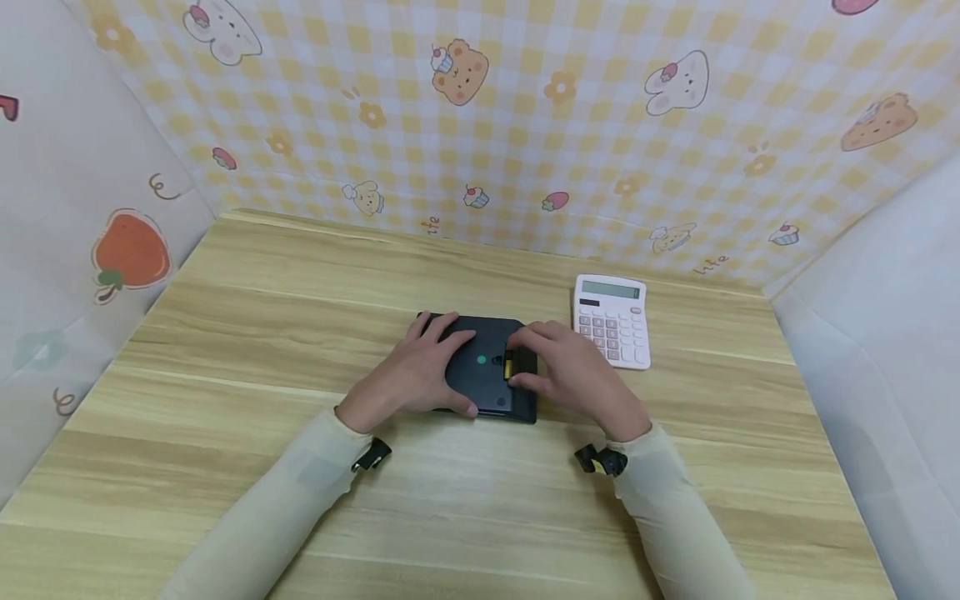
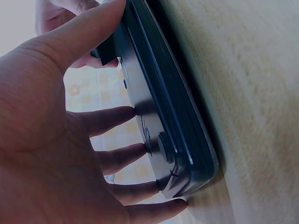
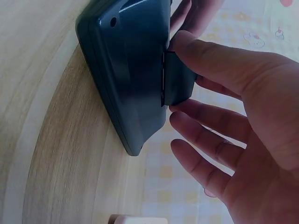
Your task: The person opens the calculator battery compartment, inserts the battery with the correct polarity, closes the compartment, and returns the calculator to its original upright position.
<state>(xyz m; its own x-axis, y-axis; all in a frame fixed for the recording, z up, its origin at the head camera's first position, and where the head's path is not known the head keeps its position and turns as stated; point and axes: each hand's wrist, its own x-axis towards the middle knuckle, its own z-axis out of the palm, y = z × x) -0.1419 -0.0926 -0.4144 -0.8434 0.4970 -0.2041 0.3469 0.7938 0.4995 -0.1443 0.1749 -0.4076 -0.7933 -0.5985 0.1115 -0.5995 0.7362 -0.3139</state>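
A black calculator [image 1: 480, 387] lies back side up on the table, a green dot near its middle. My left hand [image 1: 420, 371] rests on its left part with spread fingers, the thumb at the near edge. In the left wrist view the fingertips [image 2: 128, 112] touch the calculator's back. At the right end, my right hand [image 1: 577, 371] pinches the small battery cover [image 3: 180, 81] between thumb and fingers. The cover stands tilted up from the back in the right wrist view. Beside it a yellow battery [image 1: 508, 368] shows in the compartment.
A white calculator [image 1: 633, 333] lies face up just behind and right of my right hand. The wooden table [image 1: 247, 333] ends at a yellow checked cloth [image 1: 412, 142] at the back, with pale cloths at both sides. Dark wrist devices [image 1: 600, 460] sit at my cuffs.
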